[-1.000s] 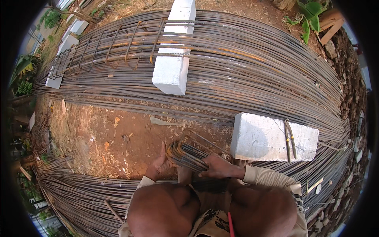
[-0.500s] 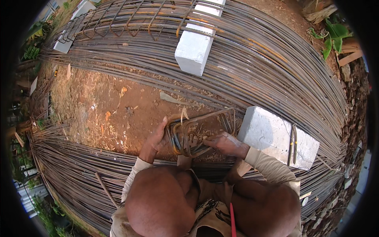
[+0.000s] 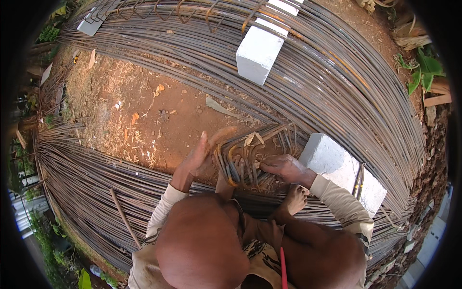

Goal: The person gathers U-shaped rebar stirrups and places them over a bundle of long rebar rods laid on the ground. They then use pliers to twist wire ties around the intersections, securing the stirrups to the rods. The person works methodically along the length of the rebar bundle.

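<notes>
A bundle of bent steel rebar stirrups [image 3: 246, 156], rusty in places, lies over the bare soil in front of my knees. My right hand [image 3: 288, 169] is closed on the bars at the bundle's right side, its fingertips partly hidden. At the left end, my left hand [image 3: 196, 158] is held upright with fingers stretched out, beside the stirrups. A blurred curve of one stirrup shows between this hand and the rest. Dry leaf scraps [image 3: 253, 139] rest on top of the bundle.
Long rebar rods [image 3: 332, 91] spread across the far side, and more rods [image 3: 91, 178] lie under me. A white concrete block [image 3: 262, 50] sits among the far rods; another block [image 3: 332, 161] stands to my right with bent bars [image 3: 359, 180]. My bare foot [image 3: 296, 199] is near the right hand.
The view has shifted, so the far blocks sit higher and further right. My left hand has come slightly away from the stirrups' left end. My right hand keeps its hold at the right side.
</notes>
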Available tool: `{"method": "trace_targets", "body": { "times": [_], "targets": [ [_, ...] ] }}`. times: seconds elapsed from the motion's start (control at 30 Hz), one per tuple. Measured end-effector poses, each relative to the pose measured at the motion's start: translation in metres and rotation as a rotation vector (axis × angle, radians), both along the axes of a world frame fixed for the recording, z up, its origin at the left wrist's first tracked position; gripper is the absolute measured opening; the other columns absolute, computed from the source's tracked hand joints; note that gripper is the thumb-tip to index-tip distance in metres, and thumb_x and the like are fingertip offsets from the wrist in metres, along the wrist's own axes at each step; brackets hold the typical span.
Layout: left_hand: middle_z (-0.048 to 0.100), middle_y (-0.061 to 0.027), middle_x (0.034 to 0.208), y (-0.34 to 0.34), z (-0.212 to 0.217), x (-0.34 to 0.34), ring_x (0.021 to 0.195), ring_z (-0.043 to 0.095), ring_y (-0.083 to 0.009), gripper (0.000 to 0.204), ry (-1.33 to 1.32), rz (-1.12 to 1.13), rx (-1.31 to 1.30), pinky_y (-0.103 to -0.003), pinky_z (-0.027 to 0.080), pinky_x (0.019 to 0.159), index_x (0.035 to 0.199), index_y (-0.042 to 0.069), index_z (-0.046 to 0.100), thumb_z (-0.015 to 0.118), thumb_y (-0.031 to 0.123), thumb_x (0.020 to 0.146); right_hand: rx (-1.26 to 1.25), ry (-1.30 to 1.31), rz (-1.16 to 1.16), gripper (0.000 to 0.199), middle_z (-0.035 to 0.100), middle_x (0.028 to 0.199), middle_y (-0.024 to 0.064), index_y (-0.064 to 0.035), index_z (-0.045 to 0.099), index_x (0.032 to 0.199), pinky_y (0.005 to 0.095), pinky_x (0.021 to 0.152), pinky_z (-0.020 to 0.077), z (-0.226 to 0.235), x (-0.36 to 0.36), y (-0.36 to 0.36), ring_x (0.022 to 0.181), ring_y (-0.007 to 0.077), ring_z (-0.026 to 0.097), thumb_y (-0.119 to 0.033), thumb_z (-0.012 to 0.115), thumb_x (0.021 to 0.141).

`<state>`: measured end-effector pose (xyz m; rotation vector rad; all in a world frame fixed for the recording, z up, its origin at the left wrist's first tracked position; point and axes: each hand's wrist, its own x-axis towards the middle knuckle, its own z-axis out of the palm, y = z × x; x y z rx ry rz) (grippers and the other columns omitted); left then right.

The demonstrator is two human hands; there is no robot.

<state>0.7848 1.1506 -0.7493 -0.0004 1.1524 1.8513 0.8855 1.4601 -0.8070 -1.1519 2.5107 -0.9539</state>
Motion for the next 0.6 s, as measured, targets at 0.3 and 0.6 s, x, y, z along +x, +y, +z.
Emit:
{"method": "trace_targets", "body": {
  "times": [0.3,0.6],
  "targets": [
    [0.061,-0.0177,0.138,0.024,-0.004,-0.055,0.127,0.061,-0.0294,0.087,0.098,0.037,0.085,-0.044,0.049,0.109,0.157,0.008,0.037,0.024,0.074,0.102,-0.356,-0.597,-0.515,0.022,0.076,0.091,0.0123,-0.0028,0.075,0.104,0.0351,0.078,0.055,0.036,-0.004,-0.027,0.083,0.0224,0.073,-0.015,0.083,0.087],
    [0.063,-0.0153,0.134,0.051,-0.072,-0.031,0.119,0.066,-0.0258,0.065,-0.16,0.169,0.077,-0.043,0.054,0.1,0.155,0.012,0.037,0.033,0.058,0.109,-0.597,-0.975,-0.726,0.019,0.076,0.096,0.0074,0.0,0.075,0.1,0.0331,0.083,0.0554,0.025,0.014,-0.044,0.087,0.0157,0.071,-0.014,0.082,0.089]
  ]
}}
